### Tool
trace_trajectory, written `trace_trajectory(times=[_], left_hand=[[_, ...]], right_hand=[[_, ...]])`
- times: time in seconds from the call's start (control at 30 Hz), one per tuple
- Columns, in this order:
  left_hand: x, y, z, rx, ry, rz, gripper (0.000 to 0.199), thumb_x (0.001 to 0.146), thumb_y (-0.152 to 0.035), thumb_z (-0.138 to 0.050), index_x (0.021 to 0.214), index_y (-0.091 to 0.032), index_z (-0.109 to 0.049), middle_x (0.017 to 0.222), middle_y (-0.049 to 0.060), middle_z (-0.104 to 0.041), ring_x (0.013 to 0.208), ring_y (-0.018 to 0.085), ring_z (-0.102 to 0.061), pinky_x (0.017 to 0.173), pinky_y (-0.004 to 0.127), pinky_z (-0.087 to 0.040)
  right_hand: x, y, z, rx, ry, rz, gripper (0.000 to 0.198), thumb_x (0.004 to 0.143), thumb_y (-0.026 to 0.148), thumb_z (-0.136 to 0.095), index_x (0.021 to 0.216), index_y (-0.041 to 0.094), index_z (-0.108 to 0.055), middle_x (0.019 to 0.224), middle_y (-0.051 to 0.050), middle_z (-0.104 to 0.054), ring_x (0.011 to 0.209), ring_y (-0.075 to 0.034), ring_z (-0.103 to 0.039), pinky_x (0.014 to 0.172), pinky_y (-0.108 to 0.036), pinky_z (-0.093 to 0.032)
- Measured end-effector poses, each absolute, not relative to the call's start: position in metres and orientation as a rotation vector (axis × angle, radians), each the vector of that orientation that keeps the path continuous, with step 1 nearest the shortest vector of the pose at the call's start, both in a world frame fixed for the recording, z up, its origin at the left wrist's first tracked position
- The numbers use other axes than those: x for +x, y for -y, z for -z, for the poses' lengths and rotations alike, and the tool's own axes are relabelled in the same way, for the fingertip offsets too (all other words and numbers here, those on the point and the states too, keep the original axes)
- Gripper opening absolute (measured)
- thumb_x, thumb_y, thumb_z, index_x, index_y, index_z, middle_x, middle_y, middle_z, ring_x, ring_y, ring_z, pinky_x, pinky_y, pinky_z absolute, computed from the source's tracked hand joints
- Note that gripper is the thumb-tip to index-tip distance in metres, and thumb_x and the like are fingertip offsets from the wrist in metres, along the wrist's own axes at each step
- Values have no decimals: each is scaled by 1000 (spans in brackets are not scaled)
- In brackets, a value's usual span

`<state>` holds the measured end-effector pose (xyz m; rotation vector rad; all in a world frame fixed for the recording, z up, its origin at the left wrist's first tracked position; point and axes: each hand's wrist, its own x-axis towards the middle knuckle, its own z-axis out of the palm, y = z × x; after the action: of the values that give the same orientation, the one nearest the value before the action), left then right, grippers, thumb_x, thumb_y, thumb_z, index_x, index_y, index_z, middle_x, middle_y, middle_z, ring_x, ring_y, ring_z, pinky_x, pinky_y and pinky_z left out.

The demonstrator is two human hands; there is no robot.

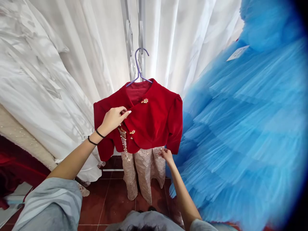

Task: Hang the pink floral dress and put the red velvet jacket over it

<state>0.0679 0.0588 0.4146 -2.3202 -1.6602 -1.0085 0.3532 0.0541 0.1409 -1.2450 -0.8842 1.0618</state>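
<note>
A red velvet jacket (154,118) with pearl brooches (144,100) hangs on a purple wire hanger (137,64). My left hand (115,118) lies over the jacket's front, its curled fingers and thumb pinching the cloth near the overlapping edge. Just below that hand dangles a beaded tassel (123,138). At the lower right hem, the fingertips of my right hand (166,155) are pinched together on the jacket's edge. A pale, shimmering skirt (143,170) hangs beneath the jacket, and its upper part is hidden.
White gowns (48,106) hang close on the left. A large blue tulle dress (247,128) with a white tag (238,53) fills the right side. Behind the hanger are a metal rail (141,32) and white curtains (163,41). Dark red tiles (115,199) cover the floor.
</note>
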Motion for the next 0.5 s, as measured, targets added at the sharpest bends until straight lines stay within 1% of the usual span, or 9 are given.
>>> trace_trajectory(times=[0.1,0.17,0.2,0.27,0.33,0.37,0.4,0.47,0.5], left_hand=[[69,-54,-430,-2278,1335,916,31,97,-34,-41,106,-19,-67,108,11,-70,97,24,-63,82,36,-45],[72,-58,-440,-2252,1093,722,30,95,-25,-45,118,-20,-65,128,14,-63,118,29,-55,99,46,-38],[76,-62,-445,-2267,1000,609,30,92,-23,-49,118,-22,-65,130,13,-62,122,30,-51,104,50,-33],[85,-73,-454,-2324,902,413,23,89,-20,-54,106,-23,-69,116,10,-69,116,29,-55,109,53,-27],[96,-85,-463,-2349,905,318,18,89,-20,-53,88,-21,-71,90,7,-72,97,26,-61,108,52,-28],[101,-89,-466,-2340,936,322,21,90,-21,-52,82,-20,-71,82,7,-71,89,24,-62,106,51,-30],[105,-93,-470,-2320,973,356,23,91,-22,-51,81,-20,-71,79,7,-71,85,24,-62,102,49,-33],[111,-99,-474,-2300,1036,445,24,92,-27,-50,85,-18,-71,85,9,-73,83,24,-63,93,46,-38],[112,-101,-475,-2313,1060,465,25,92,-29,-50,87,-17,-71,88,10,-73,84,23,-64,89,43,-40]], right_hand=[[348,-41,-174,-1324,1056,-783,33,73,42,-71,52,24,-51,47,-4,-52,44,-19,-52,47,-32,-39],[327,-33,-204,-1300,1144,-577,24,80,45,-65,69,24,-61,65,-8,-63,59,-23,-60,59,-36,-46],[312,-31,-220,-1266,1211,-459,25,82,48,-63,82,23,-64,77,-10,-66,70,-25,-63,67,-39,-50],[279,-33,-250,-1182,1380,-206,46,81,53,-64,111,18,-61,103,-14,-67,93,-28,-63,82,-43,-53],[250,-42,-273,-1163,1490,-38,66,79,54,-66,128,13,-51,121,-19,-61,108,-30,-59,86,-44,-54],[239,-46,-280,-1168,1514,-16,62,82,50,-63,129,12,-50,122,-19,-60,109,-30,-59,85,-43,-54],[232,-50,-286,-1158,1524,-15,50,87,44,-56,126,12,-52,118,-18,-63,105,-28,-61,82,-41,-55],[224,-52,-291,-1057,1534,-16,29,95,29,-41,112,14,-59,99,-13,-67,91,-23,-64,78,-37,-55],[221,-50,-291,-969,1541,5,27,96,25,-37,105,15,-61,90,-11,-67,85,-21,-64,77,-35,-54]])
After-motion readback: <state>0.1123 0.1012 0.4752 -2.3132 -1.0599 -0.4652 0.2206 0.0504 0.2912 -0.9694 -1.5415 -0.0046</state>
